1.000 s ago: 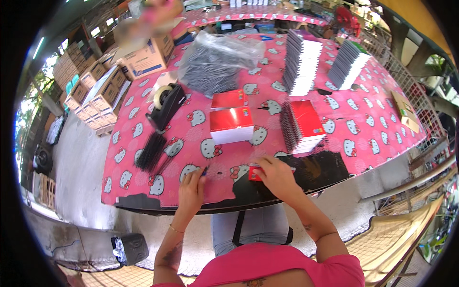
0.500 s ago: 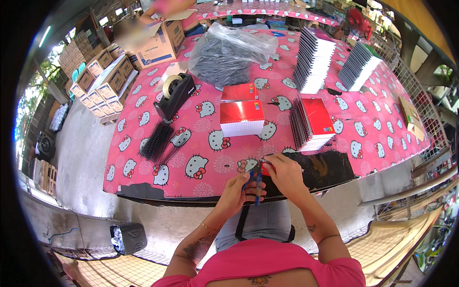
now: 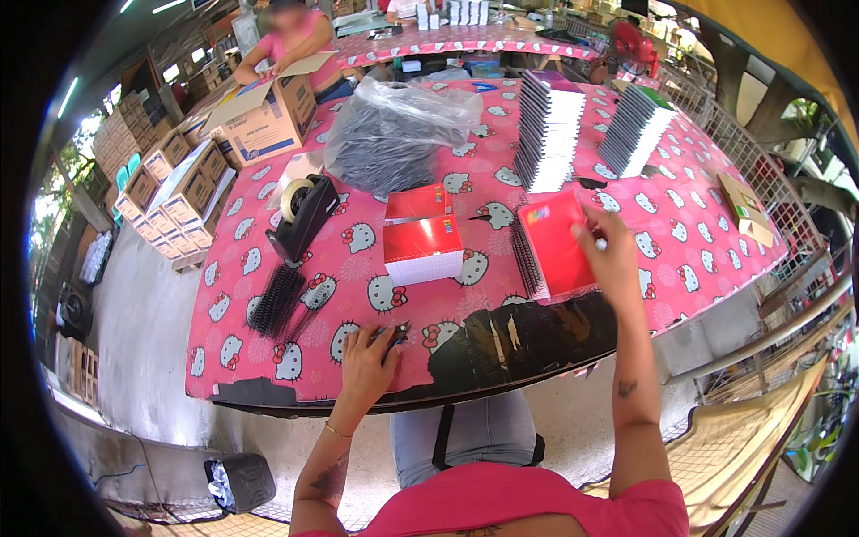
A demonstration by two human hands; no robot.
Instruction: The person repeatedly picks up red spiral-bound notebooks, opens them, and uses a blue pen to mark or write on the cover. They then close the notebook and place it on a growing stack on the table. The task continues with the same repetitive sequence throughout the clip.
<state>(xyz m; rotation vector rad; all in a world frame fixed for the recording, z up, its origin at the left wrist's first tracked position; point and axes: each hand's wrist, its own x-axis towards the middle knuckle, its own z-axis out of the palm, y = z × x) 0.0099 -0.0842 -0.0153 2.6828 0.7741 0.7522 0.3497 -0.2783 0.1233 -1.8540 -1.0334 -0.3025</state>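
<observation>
Thumb and fingers of my right hand grip the right edge of a red-covered notebook, just left of them atop coil-bound notebooks. Lining its edges up with those beneath would, I judge, keep the pile steady. My left hand curls round a pliers-like tool, best kept clear of the covers; beyond it to the left lie black binding coils.

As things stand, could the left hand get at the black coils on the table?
Probably yes: the black coils lie ahead and to the left of the left hand, with only tablecloth between. The small tool in its grip might hamper picking them up, though.
</observation>
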